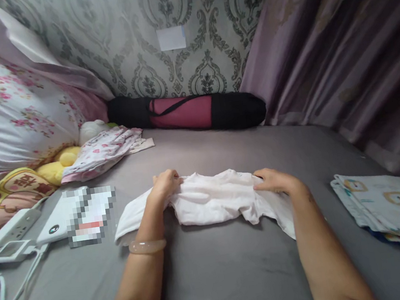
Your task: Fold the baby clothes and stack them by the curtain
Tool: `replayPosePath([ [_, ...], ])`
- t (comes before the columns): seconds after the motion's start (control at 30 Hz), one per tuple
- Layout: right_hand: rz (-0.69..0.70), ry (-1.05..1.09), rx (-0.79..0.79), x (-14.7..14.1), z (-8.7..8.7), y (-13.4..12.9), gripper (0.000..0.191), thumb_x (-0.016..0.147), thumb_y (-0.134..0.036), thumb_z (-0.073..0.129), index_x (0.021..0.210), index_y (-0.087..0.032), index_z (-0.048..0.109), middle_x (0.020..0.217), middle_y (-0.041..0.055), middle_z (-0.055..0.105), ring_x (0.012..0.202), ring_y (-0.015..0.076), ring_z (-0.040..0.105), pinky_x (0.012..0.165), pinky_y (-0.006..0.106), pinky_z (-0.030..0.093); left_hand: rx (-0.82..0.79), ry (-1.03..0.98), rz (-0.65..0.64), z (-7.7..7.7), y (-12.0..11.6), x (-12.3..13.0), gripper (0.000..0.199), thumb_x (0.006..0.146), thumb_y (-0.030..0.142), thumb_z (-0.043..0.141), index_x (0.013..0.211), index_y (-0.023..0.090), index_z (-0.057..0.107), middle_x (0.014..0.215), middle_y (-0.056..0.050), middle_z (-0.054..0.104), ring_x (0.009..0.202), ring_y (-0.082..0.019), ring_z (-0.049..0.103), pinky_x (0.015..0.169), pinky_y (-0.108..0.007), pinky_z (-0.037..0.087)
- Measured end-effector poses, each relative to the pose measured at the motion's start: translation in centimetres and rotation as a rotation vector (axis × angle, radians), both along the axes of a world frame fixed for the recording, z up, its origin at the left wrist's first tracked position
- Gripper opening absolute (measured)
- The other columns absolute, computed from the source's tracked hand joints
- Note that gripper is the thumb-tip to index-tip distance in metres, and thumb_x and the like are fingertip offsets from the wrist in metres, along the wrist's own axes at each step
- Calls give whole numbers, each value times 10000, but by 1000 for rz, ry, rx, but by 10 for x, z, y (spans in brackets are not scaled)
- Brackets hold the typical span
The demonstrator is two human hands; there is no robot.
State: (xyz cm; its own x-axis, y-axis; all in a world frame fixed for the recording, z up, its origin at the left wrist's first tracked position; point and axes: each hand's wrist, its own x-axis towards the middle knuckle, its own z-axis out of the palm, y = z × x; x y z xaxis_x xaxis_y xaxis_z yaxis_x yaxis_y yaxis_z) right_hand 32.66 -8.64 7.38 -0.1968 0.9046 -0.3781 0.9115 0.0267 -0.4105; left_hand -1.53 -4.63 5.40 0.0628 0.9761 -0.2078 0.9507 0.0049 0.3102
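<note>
A small white long-sleeved shirt (212, 200) lies across the grey sheet (224, 270), its body bunched or folded short and its sleeves spread to both sides. My left hand (166, 183) pinches the cloth at the left shoulder, fingers curled. At the opposite shoulder, my right hand (273, 180) grips the fabric, with the fingertips partly tucked out of sight. Both forearms pass over the sleeves and cover part of them. A pale bangle (147, 246) circles my left wrist.
Folded printed cloths (397, 201) are stacked at right. On the left sit a power strip (11, 233), a white device (62, 216), cables, plush toys (55, 168) and a crumpled printed garment (105, 151). A black-and-maroon long bag (182, 113) lies against the wall.
</note>
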Motion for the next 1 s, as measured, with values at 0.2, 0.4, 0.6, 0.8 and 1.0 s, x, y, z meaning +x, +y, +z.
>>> replayPosePath([
  [0.2, -18, 99, 220, -23, -10, 6, 330, 925, -319, 391, 901, -205, 701, 917, 61, 708, 842, 197, 612, 742, 275, 421, 55, -45, -91, -1, -3, 18, 324, 905, 356, 448, 1029, 199, 703, 1115, -124, 710, 1066, -294, 616, 985, -471, 349],
  [0.4, -47, 110, 337, -49, -31, 11, 294, 933, -304, 443, 1036, -191, 694, 1046, 92, 702, 954, 204, 614, 839, 272, 415, 92, -93, -155, -10, -1, 29, 324, 870, 385, 521, 1083, 208, 687, 1162, -122, 685, 1091, -287, 596, 957, -430, 369],
  [0.6, -57, 192, 404, -45, -37, 15, 362, 846, -310, 586, 1171, -173, 669, 1138, 109, 676, 1000, 226, 619, 897, 301, 427, 122, -316, -158, -11, 0, 21, 344, 797, 456, 557, 949, 190, 713, 854, -55, 697, 845, -223, 621, 734, -286, 431],
  [0.8, -62, 166, 421, -49, -29, 14, 282, 854, -321, 554, 1061, -199, 703, 1063, 82, 694, 950, 211, 622, 841, 279, 433, 194, -621, -160, -6, 2, 17, 424, 810, 548, 485, 786, 157, 646, 649, 19, 530, 640, -134, 476, 564, -222, 341],
  [1.0, -112, 152, 410, -51, -23, 11, 298, 880, -385, 515, 1067, -228, 685, 978, 43, 712, 854, 184, 613, 744, 248, 409, 254, -583, -141, 5, 3, 19, 466, 806, 585, 457, 772, 162, 650, 631, 16, 505, 642, -139, 443, 558, -228, 305],
])
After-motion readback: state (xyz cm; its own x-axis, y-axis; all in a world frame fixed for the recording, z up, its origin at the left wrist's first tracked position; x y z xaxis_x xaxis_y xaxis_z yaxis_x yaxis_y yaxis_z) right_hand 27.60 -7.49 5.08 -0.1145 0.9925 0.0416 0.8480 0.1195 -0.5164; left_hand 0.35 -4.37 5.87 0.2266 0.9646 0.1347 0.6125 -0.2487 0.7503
